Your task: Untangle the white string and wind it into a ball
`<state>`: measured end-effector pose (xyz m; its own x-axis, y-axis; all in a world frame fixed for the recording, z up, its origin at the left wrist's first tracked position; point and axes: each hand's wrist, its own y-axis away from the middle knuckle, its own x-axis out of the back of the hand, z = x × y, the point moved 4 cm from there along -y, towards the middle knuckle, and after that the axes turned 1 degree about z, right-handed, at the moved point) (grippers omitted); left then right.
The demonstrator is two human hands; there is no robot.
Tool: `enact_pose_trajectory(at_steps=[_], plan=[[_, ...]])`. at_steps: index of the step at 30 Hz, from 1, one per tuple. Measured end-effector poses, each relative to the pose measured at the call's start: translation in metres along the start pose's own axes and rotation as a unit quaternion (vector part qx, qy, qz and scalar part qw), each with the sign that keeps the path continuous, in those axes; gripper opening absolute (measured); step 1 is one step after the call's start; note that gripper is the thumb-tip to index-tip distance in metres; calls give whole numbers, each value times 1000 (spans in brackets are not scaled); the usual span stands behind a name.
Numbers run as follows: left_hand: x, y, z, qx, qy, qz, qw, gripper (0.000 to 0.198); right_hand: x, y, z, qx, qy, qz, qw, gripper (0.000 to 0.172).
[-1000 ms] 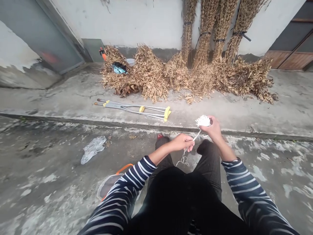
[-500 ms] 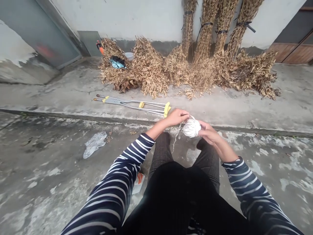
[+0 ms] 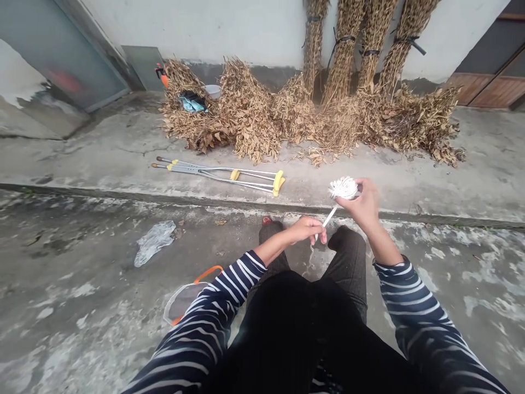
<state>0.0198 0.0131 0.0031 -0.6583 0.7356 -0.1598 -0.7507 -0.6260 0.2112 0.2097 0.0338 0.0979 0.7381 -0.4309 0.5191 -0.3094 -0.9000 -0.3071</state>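
Observation:
My right hand point(image 3: 364, 203) grips a white ball of cord point(image 3: 343, 188) from its right side, thumb below and fingers behind. A taut white strand point(image 3: 329, 216) runs down from the ball to my left hand point(image 3: 307, 230), whose fingers are closed on it. The loose end of the strand dangles below the left hand, above the ground between my legs. The left hand is lower and nearer to me than the ball.
A pair of crutches point(image 3: 221, 175) lies on the raised concrete ledge. Dried plant bundles point(image 3: 254, 117) lean along the wall behind. A crumpled plastic bag point(image 3: 155, 242) and a bucket with an orange handle point(image 3: 182, 300) are to my left.
My right hand has lifted the ball up and to the right. My left hand has moved down, and the strand between them is now stretched. More of the bucket shows.

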Motion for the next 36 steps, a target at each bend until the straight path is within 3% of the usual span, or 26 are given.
enact_pose_trajectory(at_steps=[2,4,9,11,15,19,23,26,29,32,36], plan=[[-5,6,7,0,11,-15,1000,35,2,-4,7,8,72,46,996,64],[-3,12,17,-9,22,-27,999,34,-5,-2,18,-4,96,33,995,64],[22,16,47,-40,-44,-23,998,32,-40,34,36,10,13,-174,985,65],[33,12,54,-38,-84,-24,995,32,-46,51,35,-17,-85,-268,959,60],[43,-1,59,-33,-108,-21,993,33,-41,71,28,-163,-277,-387,864,56],[41,-13,55,-42,-119,-14,992,32,-30,79,27,-252,-373,-395,801,57],[39,-18,38,-33,-106,2,994,33,-24,85,22,-271,-413,-374,785,62],[32,-18,17,-20,-58,5,998,39,-16,84,12,-271,-434,-347,786,68],[20,-17,-1,-21,5,6,1000,42,-10,81,-1,-271,-432,-346,788,59],[12,-19,-10,-25,40,42,998,31,-5,78,-14,-266,-410,-342,802,51],[11,-24,-16,-28,47,82,995,17,0,75,-29,-236,-373,-333,834,55]])
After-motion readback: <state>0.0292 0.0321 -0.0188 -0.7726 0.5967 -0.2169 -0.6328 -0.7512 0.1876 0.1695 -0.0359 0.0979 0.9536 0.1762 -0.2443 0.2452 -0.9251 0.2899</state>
